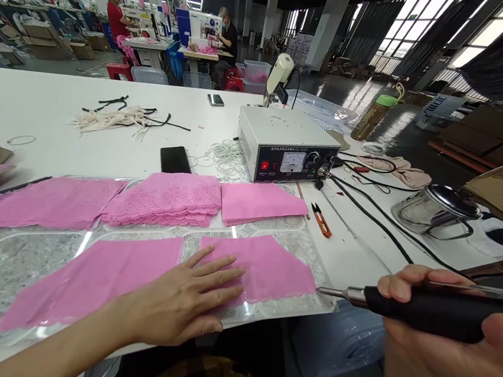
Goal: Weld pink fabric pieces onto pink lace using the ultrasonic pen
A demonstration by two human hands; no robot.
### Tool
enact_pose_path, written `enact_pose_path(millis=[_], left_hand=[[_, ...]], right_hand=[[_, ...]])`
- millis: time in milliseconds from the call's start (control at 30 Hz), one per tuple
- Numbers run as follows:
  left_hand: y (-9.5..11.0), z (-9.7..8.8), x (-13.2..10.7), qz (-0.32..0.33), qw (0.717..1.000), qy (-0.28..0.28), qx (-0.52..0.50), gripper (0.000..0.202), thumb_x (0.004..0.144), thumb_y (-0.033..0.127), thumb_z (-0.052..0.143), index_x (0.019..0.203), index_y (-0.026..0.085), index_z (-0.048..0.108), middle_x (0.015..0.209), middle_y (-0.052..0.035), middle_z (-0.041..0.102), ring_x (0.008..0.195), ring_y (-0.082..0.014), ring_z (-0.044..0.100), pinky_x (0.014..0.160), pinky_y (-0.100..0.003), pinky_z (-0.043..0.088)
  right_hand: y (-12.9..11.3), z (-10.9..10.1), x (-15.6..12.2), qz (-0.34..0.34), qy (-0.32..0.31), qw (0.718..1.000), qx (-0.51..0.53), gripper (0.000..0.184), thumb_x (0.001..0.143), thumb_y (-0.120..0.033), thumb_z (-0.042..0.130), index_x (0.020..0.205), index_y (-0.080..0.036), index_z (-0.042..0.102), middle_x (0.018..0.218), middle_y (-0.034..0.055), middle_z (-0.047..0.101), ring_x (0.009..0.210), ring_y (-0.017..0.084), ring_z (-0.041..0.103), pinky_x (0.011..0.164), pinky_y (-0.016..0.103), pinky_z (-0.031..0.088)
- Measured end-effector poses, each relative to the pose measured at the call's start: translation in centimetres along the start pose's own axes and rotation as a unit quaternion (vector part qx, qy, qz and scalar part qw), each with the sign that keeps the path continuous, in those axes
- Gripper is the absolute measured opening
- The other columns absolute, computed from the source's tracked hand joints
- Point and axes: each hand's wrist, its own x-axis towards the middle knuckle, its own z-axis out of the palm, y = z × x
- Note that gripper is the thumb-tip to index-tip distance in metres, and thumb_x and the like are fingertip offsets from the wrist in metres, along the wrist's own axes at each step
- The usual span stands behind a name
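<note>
My left hand (186,298) lies flat with fingers spread on a pink fabric piece (268,267) near the table's front edge. A second pink piece (91,278) lies just left of it, partly under my palm. My right hand (447,329) grips a black pen-shaped tool (427,308) whose metal tip (332,292) points left at the fabric's right corner. A black cable runs from the tool area to a white control box (287,143) with a dial and red switch.
Stacks of pink lace (166,199) and pink cloth (259,202) lie behind. Orange snips (321,220), a black phone (174,160), a glass kettle (435,209) and a green-capped bottle (375,114) stand about. Two people work at sewing machines (202,24) far back.
</note>
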Motion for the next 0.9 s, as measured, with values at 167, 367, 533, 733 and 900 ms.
enact_pose_path(millis=[167,367,533,733,900], left_hand=[[0.1,0.2,-1.6,-0.022,1.000,0.002,0.011,0.057,0.100,0.038,0.055,0.152,0.024,0.038,0.155,-0.0030,0.041,0.149,-0.0216,0.028,0.125,-0.040,-0.010],[0.3,0.3,-2.7,-0.034,0.998,-0.003,0.044,0.062,0.100,0.039,0.054,0.155,0.024,0.031,0.157,-0.0010,0.037,0.151,-0.0206,0.023,0.123,-0.038,-0.016],[0.3,0.2,-3.3,-0.049,0.997,0.010,0.052,0.066,0.100,0.039,0.054,0.157,0.023,0.026,0.158,-0.0012,0.035,0.152,-0.0206,0.018,0.123,-0.037,-0.014],[0.3,0.4,-4.0,-0.070,0.996,0.020,0.043,0.067,0.099,0.038,0.056,0.157,0.025,0.026,0.156,-0.0030,0.039,0.150,-0.0221,0.024,0.125,-0.040,-0.008],[0.2,0.7,-4.4,-0.077,0.996,0.011,0.038,0.066,0.100,0.039,0.054,0.157,0.026,0.025,0.156,-0.0027,0.038,0.150,-0.0214,0.024,0.125,-0.040,-0.008]], right_hand=[[-0.3,0.6,-0.2,0.017,0.022,1.000,-0.008,0.031,0.047,-0.047,0.045,0.062,-0.025,0.059,0.067,-0.0027,0.039,0.056,0.016,0.041,0.039,0.029,0.032],[0.0,0.8,0.0,0.008,0.020,1.000,-0.002,0.027,0.047,-0.045,0.045,0.060,-0.024,0.056,0.067,-0.0025,0.040,0.052,0.015,0.040,0.037,0.030,0.031],[-0.1,0.9,0.1,0.002,0.001,1.000,-0.005,0.026,0.048,-0.044,0.046,0.059,-0.025,0.058,0.065,-0.0013,0.042,0.052,0.016,0.041,0.038,0.029,0.031],[-0.5,1.6,-0.1,0.025,0.041,0.999,-0.005,0.026,0.042,-0.043,0.046,0.057,-0.025,0.055,0.068,-0.0020,0.041,0.054,0.015,0.042,0.037,0.029,0.031],[-0.2,1.6,0.0,0.009,0.021,0.999,-0.022,0.024,0.045,-0.043,0.046,0.057,-0.025,0.057,0.063,-0.0027,0.039,0.051,0.016,0.041,0.036,0.030,0.032]])
